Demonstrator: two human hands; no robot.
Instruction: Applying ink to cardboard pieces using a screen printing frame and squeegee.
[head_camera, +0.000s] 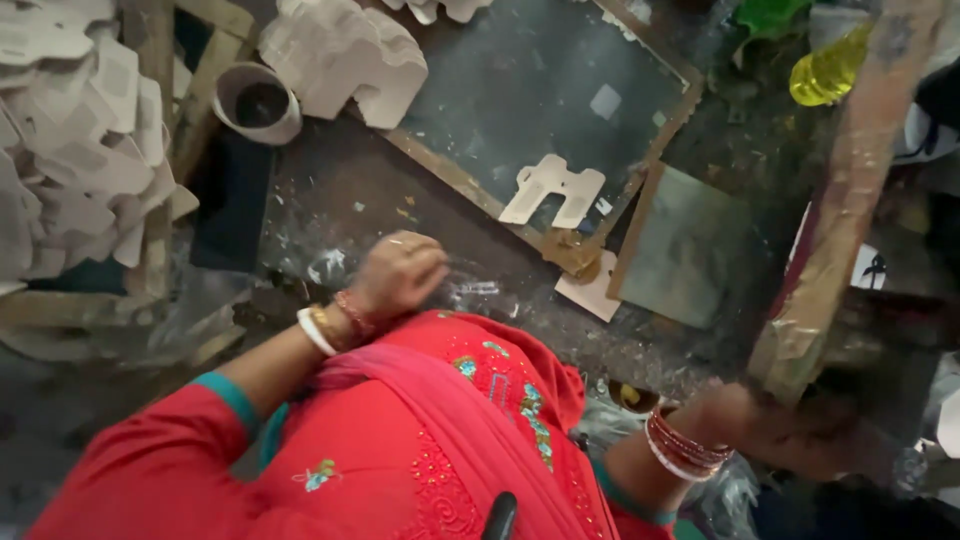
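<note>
Here the left hand is curled into a loose fist just above the surface, knuckles toward the far side; whether it pinches anything inside the fist cannot be told. The right hand is closed around the near end of a long wooden frame, which rises tilted toward the far right corner.

Beyond the left hand, a pale cardboard cutout lies flat on a dark framed panel. A second, smaller grey panel sits just right of it, with a pale card partly tucked under its near-left corner. A stack of cutouts rests on the panel's far-left edge, beside a tape roll. A larger heap of cutouts fills the far left. A yellow bottle stands at the far right, touching or just behind the frame.

Risks, as a judgement:
- The frame is held at one end only; a slip of the grip could drop it onto the panels or knock the bottle over.
- The heap on the left looks loose and could slide if nudged.

Limits of view: the right hand is dark and blurred, so the finger positions are unclear. The frame's far end is cut off. The red garment hides the near surface.
</note>
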